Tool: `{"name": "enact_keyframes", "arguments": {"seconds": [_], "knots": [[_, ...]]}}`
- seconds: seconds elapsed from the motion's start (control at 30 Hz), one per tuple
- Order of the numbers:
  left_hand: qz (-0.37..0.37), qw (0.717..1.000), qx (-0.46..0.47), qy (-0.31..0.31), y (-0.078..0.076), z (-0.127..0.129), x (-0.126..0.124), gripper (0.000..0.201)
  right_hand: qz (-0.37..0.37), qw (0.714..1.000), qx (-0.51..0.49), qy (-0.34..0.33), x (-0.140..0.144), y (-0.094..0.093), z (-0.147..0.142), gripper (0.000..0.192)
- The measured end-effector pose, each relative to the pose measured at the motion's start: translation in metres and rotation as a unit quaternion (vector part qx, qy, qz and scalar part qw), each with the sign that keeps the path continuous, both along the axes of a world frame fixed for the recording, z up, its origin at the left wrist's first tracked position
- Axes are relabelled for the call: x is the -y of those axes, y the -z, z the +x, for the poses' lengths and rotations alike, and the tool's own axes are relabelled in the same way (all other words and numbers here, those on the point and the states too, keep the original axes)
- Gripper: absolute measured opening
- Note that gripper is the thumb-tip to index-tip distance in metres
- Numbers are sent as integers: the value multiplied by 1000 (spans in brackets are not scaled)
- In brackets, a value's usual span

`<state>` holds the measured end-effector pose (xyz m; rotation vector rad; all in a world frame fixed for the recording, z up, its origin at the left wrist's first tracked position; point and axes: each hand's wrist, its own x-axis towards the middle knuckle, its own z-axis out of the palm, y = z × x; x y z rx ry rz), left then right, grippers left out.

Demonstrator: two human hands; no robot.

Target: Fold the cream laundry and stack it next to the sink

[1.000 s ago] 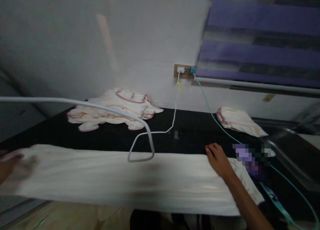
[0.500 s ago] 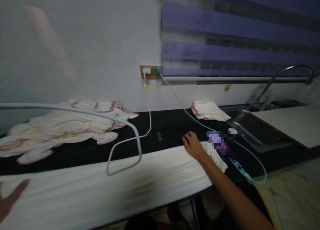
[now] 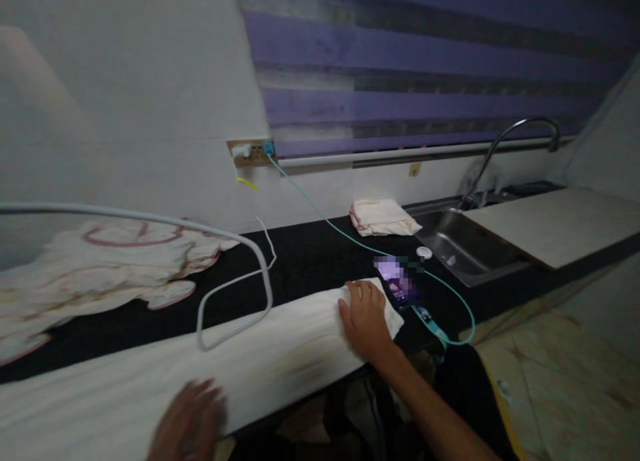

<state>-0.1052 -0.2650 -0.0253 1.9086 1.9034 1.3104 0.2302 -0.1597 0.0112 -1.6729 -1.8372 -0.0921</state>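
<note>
A long white cloth (image 3: 250,374) with faint brownish stains lies along the front of the black counter. My right hand (image 3: 367,317) rests on its right end, palm down with fingers slightly apart. Over the cloth's middle front is my left hand (image 3: 190,417), blurred, fingers stretched out and nothing visible in them; whether it touches the fabric I cannot tell. A thick grey cord (image 3: 267,274) loops in front of the cloth. Just beyond my right hand lies a phone (image 3: 395,277), partly pixelated, with a teal cable (image 3: 455,341) beside it.
A cream garment with pink trim (image 3: 125,261) spreads at the left back. A folded cream garment (image 3: 383,217) sits near the steel sink (image 3: 465,244), under a curved faucet (image 3: 493,157). A pale board (image 3: 565,221) covers the sink's right side. Plugs fill a wall socket (image 3: 253,152).
The view has swung right. My left hand has come from the far left edge to over the cloth's middle front. My right hand is now farther onto the cloth's right end, which looks flatter.
</note>
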Motion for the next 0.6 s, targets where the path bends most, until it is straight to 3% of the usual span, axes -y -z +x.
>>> {"name": "enact_keyframes", "arguments": {"seconds": [0.07,0.13,0.2,0.27,0.4,0.5,0.6], "knots": [[-19,999,-11,49,17,55,-8,45,-10,1000,1,9,4,-2,15,40],[16,992,-23,119,24,118,-21,36,-11,1000,-3,21,3,-6,28,40],[51,985,-43,157,21,175,-38,35,-10,999,-12,36,-1,-10,39,40],[37,977,-69,198,15,218,-52,38,-12,999,-28,39,-9,-12,47,41],[-32,958,-143,248,4,260,-59,66,-2,996,-87,-37,-33,-14,63,39],[-80,964,-162,194,0,272,-54,82,27,984,-145,-94,-47,-19,68,36],[-114,970,-162,140,-7,280,-54,77,43,971,-199,-124,-41,-23,64,30]]}}
